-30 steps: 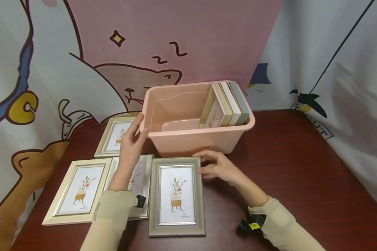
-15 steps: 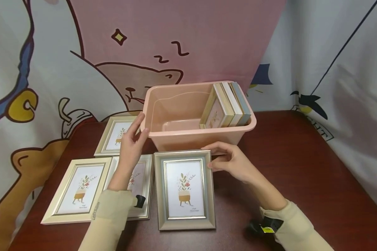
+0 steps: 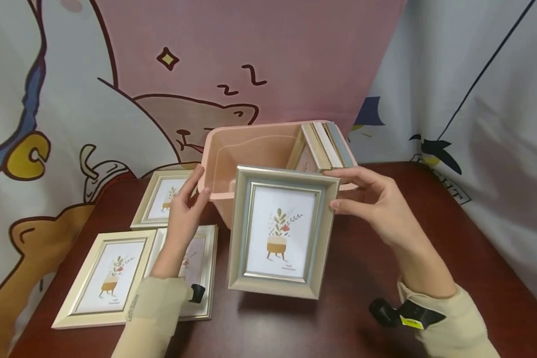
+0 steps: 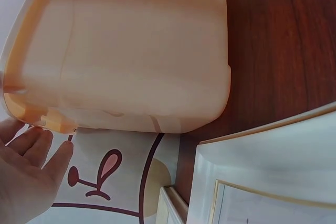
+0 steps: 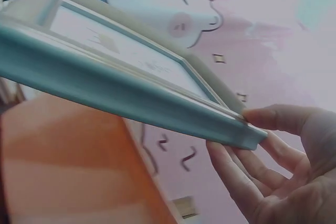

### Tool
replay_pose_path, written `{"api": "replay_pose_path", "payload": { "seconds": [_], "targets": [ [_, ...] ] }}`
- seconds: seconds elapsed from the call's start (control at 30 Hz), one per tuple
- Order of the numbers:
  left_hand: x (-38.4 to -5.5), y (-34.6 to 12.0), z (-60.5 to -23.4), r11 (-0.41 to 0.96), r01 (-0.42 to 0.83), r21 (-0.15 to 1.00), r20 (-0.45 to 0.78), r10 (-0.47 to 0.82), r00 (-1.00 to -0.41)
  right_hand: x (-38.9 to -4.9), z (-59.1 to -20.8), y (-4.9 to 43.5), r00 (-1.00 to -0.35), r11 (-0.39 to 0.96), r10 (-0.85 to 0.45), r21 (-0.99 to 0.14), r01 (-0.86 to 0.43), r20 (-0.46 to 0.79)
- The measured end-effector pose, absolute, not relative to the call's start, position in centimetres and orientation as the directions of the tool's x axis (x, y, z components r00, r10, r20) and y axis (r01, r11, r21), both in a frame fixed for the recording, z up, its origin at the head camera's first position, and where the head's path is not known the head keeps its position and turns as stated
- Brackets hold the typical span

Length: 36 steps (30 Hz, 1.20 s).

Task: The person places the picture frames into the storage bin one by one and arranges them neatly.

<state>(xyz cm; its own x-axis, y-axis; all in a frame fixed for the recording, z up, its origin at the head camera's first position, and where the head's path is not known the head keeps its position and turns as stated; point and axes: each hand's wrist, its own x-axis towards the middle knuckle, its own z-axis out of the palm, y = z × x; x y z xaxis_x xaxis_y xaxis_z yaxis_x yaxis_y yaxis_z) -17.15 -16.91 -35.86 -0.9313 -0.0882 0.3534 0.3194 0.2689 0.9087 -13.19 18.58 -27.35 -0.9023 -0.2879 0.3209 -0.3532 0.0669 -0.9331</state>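
Note:
My right hand (image 3: 385, 209) pinches the upper right corner of a picture frame (image 3: 283, 231), thumb on its front and fingers behind. The beige-gold frame with a potted-plant print is lifted and tilted, its shadow on the table below. It overlaps the front of a pink plastic bin (image 3: 255, 144). My left hand (image 3: 182, 219) touches the bin's left rim with fairly straight fingers, seen at the rim's edge in the left wrist view. Inside the bin, several picture frames (image 3: 324, 146) stand on edge at the right end.
Left of the bin, a cream frame (image 3: 109, 276), a silvery frame (image 3: 212, 273) partly under my left forearm, and another frame (image 3: 163, 199) farther back lie on the dark red table (image 3: 429, 219). A cartoon-printed curtain (image 3: 304, 59) rises behind.
The right hand has raised the picture frame off the table, up and to the right, tilting it in front of the bin. The left hand stays at the bin's rim.

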Motion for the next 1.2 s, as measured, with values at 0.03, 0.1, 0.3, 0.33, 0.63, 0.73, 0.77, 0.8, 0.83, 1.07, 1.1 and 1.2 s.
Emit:
{"api": "replay_pose_path", "payload": {
  "seconds": [0.03,0.1,0.3,0.33,0.63,0.73,0.77,0.8,0.83,1.07,1.1,1.2],
  "targets": [
    [-17.1,-16.9,-35.9,0.264,0.320,0.910,0.353,-0.089,-0.931,-13.2,-26.9,18.6,-0.901,0.017,-0.270,-0.934,-0.357,0.339],
    [-17.0,-17.0,-35.9,0.257,0.326,0.910,0.358,-0.088,-0.930,-13.2,-25.9,18.7,-0.894,-0.087,-0.229,-0.922,-0.376,0.386],
    [-17.2,-17.1,-36.0,0.247,0.337,0.909,0.365,-0.078,-0.928,-13.9,-23.5,18.8,-0.856,-0.234,-0.092,-0.846,-0.478,0.509],
    [-17.2,-17.1,-36.0,0.248,0.335,0.909,0.363,-0.076,-0.929,-14.0,-23.1,18.8,-0.850,-0.243,-0.069,-0.836,-0.493,0.522],
    [-17.2,-17.1,-35.9,0.234,0.333,0.913,0.361,-0.085,-0.929,-16.2,-21.5,17.5,-0.824,-0.316,0.168,-0.762,-0.566,0.542],
    [-17.3,-17.0,-36.0,0.220,0.333,0.917,0.358,-0.088,-0.929,-17.0,-21.5,17.1,-0.797,-0.278,0.231,-0.747,-0.604,0.558],
    [-17.3,-17.0,-36.0,0.220,0.332,0.917,0.358,-0.089,-0.930,-17.3,-21.5,16.9,-0.790,-0.273,0.249,-0.742,-0.613,0.561],
    [-17.3,-17.0,-35.9,0.219,0.332,0.918,0.358,-0.089,-0.930,-17.5,-21.6,16.7,-0.787,-0.281,0.264,-0.736,-0.616,0.558],
    [-17.3,-17.0,-35.9,0.220,0.330,0.918,0.356,-0.091,-0.930,-17.7,-21.7,16.6,-0.783,-0.279,0.278,-0.733,-0.620,0.557],
    [-17.3,-16.9,-36.0,0.206,0.337,0.919,0.361,-0.089,-0.929,-19.2,-22.6,16.0,-0.741,-0.179,0.331,-0.732,-0.657,0.584],
    [-17.4,-17.0,-36.0,0.202,0.339,0.919,0.362,-0.088,-0.928,-19.4,-22.9,15.9,-0.730,-0.127,0.332,-0.739,-0.662,0.597],
    [-17.4,-17.0,-36.0,0.202,0.341,0.918,0.365,-0.092,-0.927,-19.9,-23.8,15.6,-0.693,0.054,0.323,-0.744,-0.666,0.644]
  ]
}}
